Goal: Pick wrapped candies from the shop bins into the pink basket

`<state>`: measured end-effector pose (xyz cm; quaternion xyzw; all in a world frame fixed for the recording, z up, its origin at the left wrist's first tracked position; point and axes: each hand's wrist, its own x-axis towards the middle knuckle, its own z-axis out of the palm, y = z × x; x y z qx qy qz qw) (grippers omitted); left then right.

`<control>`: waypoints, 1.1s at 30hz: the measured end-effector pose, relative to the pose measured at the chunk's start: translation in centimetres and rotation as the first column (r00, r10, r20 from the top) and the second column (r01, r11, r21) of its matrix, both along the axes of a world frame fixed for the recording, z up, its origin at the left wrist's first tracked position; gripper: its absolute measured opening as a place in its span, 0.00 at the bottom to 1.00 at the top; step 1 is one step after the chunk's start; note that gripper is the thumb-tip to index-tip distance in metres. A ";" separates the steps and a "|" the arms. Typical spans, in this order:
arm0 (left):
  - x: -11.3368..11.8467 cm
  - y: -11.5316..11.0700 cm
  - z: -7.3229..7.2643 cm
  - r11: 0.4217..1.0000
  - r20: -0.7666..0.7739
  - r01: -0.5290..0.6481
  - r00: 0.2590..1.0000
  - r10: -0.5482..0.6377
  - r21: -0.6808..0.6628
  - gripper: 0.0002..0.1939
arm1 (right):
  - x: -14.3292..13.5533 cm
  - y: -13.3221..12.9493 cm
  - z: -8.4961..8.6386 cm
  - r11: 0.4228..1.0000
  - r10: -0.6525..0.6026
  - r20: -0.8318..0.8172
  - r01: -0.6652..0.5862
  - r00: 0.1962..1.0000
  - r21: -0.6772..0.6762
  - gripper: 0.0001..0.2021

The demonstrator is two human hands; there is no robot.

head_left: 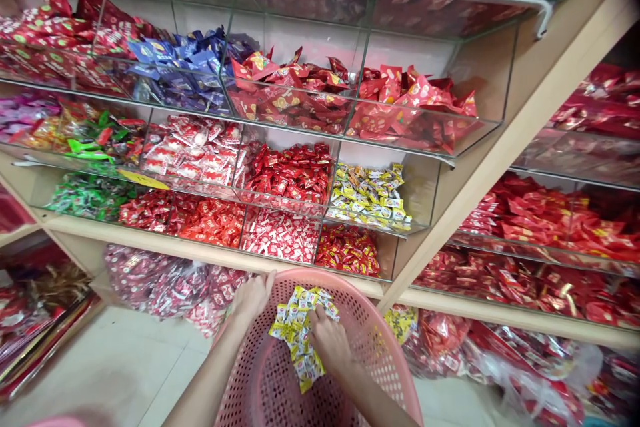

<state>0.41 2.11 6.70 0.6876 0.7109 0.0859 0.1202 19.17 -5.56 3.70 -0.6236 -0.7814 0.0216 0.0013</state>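
A pink perforated plastic basket (385, 333) stands tilted against the front of the shelf unit. My left hand (251, 296) is closed on the upper left part of its rim. Inside the basket, my right hand (330, 341) has its fingers curled into a bunch of small yellow-and-white wrapped candies (295, 320). Some of these candies hang down below the fingers toward the basket's bottom. The fingertips are partly hidden among the wrappers. Just above the basket, a clear shelf bin holds similar yellow-and-white candies (370, 195).
Glass-fronted bins hold red packets (410, 103), blue packets (183, 67), red candies (293, 177) and green candies (90, 197). A wooden post (480, 147) divides the shelves. Bagged candies (165, 283) lie underneath at left, and more bags (535, 367) at right, on the tiled floor (125, 353).
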 end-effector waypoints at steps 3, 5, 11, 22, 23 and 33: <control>0.0 0.1 0.0 1.000 0.002 0.002 1.000 -0.002 -0.005 0.38 | -0.1 0.2 -0.3 1.000 -0.012 0.017 0.012 1.000 0.012 0.12; 0.0 0.1 0.0 1.000 0.006 0.008 1.000 -0.008 -0.004 0.38 | -0.2 0.2 -0.4 1.000 -0.016 0.025 0.015 1.000 0.021 0.12; 0.0 0.2 -0.1 1.000 -0.004 0.003 1.000 -0.003 -0.011 0.38 | -0.1 0.3 -0.7 1.000 -0.001 0.023 0.000 1.000 0.029 0.12; 0.2 0.0 0.4 1.000 -0.004 -0.001 1.000 0.001 -0.019 0.36 | -0.2 0.4 -1.4 1.000 0.011 0.032 -0.012 0.999 0.028 0.12; 0.2 0.0 0.5 1.000 -0.003 0.000 1.000 0.000 -0.021 0.36 | -0.3 0.5 -1.4 1.000 0.011 0.041 -0.012 0.999 0.026 0.12; 0.2 0.0 0.2 1.000 0.000 0.000 1.000 0.000 -0.015 0.36 | 0.0 0.0 -0.3 0.998 -0.001 -0.022 0.002 1.000 0.056 0.08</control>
